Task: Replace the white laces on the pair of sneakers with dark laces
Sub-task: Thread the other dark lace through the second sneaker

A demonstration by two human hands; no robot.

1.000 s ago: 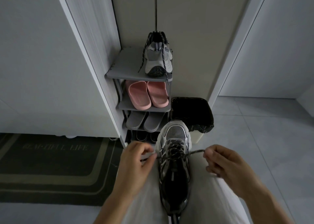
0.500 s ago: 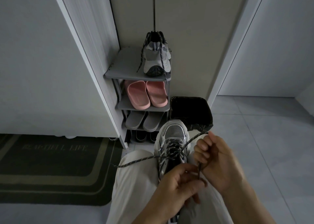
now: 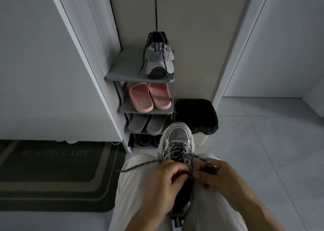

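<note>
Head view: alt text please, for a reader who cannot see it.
The left hand and right hand pinch the dark lace of a sneaker resting on the person's lap. A second sneaker, dark-laced, sits atop the shoe rack.

1. Overall dim, cool grey cast; light soft, diffuse.
2. Floor tiles (image 3: 263, 143) right of shoe rack (image 3: 126, 67) lightest; doormat (image 3: 52, 178) left of rack near black, lettering barely legible.
3. Rack's btm shelf in deep shadow.
4. Wide-angle lens: door frames (image 3: 84, 55) either side of rack lean outward.
5. Left hand (image 3: 163, 181) & right hand (image 3: 220, 178) pinching dark lace (image 3: 140, 166), in front of rack: slightly soft; rack itself sharp.
</note>
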